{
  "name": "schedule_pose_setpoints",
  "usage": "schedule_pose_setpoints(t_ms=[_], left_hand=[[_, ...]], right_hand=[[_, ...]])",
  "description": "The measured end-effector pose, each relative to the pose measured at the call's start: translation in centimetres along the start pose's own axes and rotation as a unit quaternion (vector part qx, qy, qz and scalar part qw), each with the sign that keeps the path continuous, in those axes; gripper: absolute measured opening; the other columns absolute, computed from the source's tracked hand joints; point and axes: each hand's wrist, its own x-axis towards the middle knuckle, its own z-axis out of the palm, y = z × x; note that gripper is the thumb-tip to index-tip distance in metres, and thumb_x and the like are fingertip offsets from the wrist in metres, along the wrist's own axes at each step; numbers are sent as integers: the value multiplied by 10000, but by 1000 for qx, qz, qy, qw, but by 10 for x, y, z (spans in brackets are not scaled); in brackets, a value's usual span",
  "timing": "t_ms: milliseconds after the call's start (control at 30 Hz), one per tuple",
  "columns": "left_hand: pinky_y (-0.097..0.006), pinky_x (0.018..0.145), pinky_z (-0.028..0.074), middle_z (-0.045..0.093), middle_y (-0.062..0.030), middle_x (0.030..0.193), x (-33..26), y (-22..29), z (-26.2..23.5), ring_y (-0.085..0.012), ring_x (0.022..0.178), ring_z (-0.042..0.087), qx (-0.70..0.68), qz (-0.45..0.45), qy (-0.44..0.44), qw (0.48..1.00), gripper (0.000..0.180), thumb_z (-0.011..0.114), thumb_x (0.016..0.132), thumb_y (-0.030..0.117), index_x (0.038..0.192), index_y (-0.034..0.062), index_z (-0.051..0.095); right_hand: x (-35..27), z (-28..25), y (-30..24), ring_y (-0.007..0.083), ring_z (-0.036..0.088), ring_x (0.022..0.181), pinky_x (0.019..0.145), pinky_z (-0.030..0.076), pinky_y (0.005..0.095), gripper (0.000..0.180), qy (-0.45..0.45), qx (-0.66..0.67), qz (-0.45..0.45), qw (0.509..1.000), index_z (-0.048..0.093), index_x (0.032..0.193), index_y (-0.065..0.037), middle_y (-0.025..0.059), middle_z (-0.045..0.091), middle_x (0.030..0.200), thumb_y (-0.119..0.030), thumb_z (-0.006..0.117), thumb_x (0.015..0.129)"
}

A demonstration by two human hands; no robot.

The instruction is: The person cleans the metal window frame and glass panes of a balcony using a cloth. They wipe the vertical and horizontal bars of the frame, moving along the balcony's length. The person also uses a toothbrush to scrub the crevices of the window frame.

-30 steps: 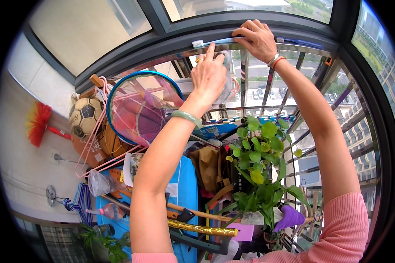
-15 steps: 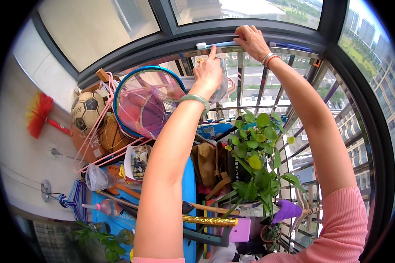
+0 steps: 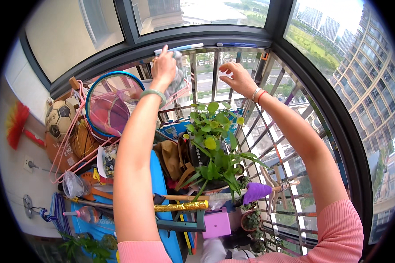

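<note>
My left hand (image 3: 163, 70) is at the window ledge, its index finger reaching up to the head end of a white and light-blue toothbrush (image 3: 186, 46). The toothbrush lies lengthwise on the dark window frame. A translucent, greyish plastic thing (image 3: 178, 72) hangs at my left hand, gripped by the curled fingers; its exact kind is unclear. My right hand (image 3: 239, 79) hovers before the railing, below the ledge, with thumb and fingers apart and nothing visible in it. Farther right on the frame lies a slim dark-blue stick-like item (image 3: 240, 44).
Left of my left arm are a hoop net (image 3: 114, 103), a soccer ball (image 3: 60, 118), a basketball (image 3: 84, 139) and pink hangers (image 3: 70, 168). Between my arms stands a leafy potted plant (image 3: 213, 153) over a gold tube (image 3: 182, 206) and a purple stool (image 3: 217, 223). Metal railing bars (image 3: 216, 79) run behind.
My right hand has let go of the toothbrush and dropped below the ledge. My left hand stays near the brush head with the translucent thing. The view has turned to the right.
</note>
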Motion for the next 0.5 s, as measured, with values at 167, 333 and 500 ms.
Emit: schedule_pose_setpoints(t_ms=[167,333,500], left_hand=[[-399,925,445,614,-210,1110,31,27,-52,-354,1049,580,-130,-53,98,985,374,486,828,198,1143,39,610],[-344,787,502,662,-142,953,36,45,-108,-251,920,641,-428,-29,97,898,287,507,884,214,1055,13,620],[-248,470,387,524,12,639,36,62,-200,-101,521,485,-642,50,-54,763,166,449,930,152,862,100,590]], right_hand=[[0,1,-17,270,588,1089,885,500,371,690,-55,96,109,988,401,1357,-69,169,516,1282,-347,707,805],[29,27,-57,358,226,1374,1125,229,377,1151,21,125,52,990,131,1429,62,276,198,1473,-559,744,679],[37,32,-167,189,642,876,743,510,296,267,317,204,-55,925,578,1122,4,81,670,913,-125,539,892]])
